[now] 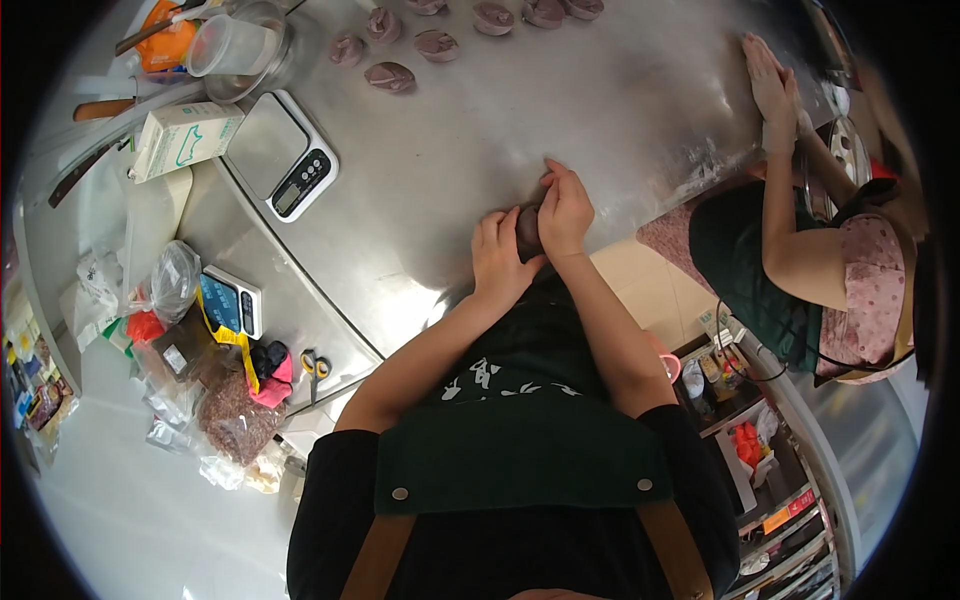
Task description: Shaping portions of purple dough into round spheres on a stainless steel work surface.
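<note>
A dark purple-brown ball of dough [528,232] sits on the steel worktop [420,190] near its front edge. My left hand [502,258] curves around its left side, thumb at the near side and fingers over the far left. From the right, my right hand [567,212] cups it, with one fingertip pointing away from me. Between them the hands cover part of the dough. Farther off on the worktop lie several oval pieces of purplish dough [437,45], with folded, creased tops.
A white kitchen scale [312,178] stands to the left, beside a carton [188,138] and a clear plastic tub [232,45]. Scissors [316,370], a second scale [232,302] and bagged goods [240,415] lie lower left. At right, a co-worker's hands [772,95] press together over the worktop.
</note>
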Demonstrator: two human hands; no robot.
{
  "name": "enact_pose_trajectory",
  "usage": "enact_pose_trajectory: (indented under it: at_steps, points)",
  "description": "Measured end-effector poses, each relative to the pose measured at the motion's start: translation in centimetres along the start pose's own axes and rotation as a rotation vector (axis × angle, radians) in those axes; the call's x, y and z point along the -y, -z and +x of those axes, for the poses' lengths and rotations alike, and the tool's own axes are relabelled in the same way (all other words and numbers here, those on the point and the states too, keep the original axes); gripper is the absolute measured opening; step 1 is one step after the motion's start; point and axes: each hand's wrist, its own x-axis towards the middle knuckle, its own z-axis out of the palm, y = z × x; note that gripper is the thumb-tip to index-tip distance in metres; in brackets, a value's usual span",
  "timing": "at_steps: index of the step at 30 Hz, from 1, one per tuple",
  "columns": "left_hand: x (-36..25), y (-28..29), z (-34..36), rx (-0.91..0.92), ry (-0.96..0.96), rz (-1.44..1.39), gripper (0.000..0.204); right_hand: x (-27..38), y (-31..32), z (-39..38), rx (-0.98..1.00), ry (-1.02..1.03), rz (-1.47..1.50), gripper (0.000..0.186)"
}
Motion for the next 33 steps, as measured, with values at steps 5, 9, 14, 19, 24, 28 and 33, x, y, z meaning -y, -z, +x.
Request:
enact_pose_trajectory:
  at_steps: [5,9,14,19,24,28,33]
  points:
    - [0.0,-1.6,0.5,-0.176,-0.055,0.003,0.075,-1.6,3.4,-2.5,0.126,-0.228,0.221,0.024]
    - [-0.1,-1.7,1.5,-0.209,-0.110,-0.021,0.071,-2.1,3.7,-3.5,0.271,-0.248,0.388,0.028]
    - [-0.8,2.4,3.9,-0.081,-0.087,-0.245,0.063,0.7,6.5,0.1,0.356,-0.356,0.616,0.032]
    - [-4.7,9.2,4.8,0.310,0.147,-1.031,0.058,2.5,9.5,3.9,0.636,-0.118,0.917,0.090]
    - [-4.6,11.0,4.3,0.476,0.027,-1.160,0.059,7.7,10.4,5.6,0.929,0.092,1.137,0.082]
    - [-6.5,9.7,3.4,0.205,-0.007,-1.244,0.058,10.8,8.9,4.8,0.705,0.068,1.091,0.029]
    - [-7.1,10.5,2.9,-0.010,0.012,-1.226,0.071,12.3,8.7,5.2,0.590,0.254,0.846,0.033]
